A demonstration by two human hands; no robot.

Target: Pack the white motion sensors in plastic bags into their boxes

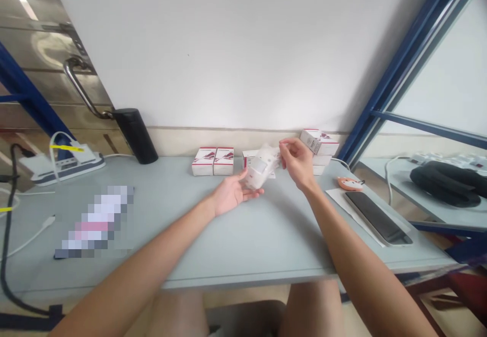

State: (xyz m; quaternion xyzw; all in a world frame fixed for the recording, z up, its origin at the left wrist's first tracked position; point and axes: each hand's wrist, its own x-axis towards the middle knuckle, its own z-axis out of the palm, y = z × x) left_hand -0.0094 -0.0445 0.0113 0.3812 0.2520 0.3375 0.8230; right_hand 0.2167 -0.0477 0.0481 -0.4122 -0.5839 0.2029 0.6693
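Observation:
A white device in a clear plastic bag (258,168) is held above the table, tilted up to the right. My left hand (232,192) supports its lower end, with the thumb and fingers on either side. At its upper right, my right hand (297,162) pinches the loose end of the bag. Behind the bag lies a white and red box (249,155), mostly hidden. Two similar small boxes (213,161) sit side by side to the left. Beyond my right hand is a stack of such boxes (325,146).
A black cylinder (136,136) stands at the back left near a power strip (68,168). A pixelated object (97,220) lies on the left. On the right are a phone (376,217), paper and an orange item (349,183). Blue frame posts (407,63) rise at the right.

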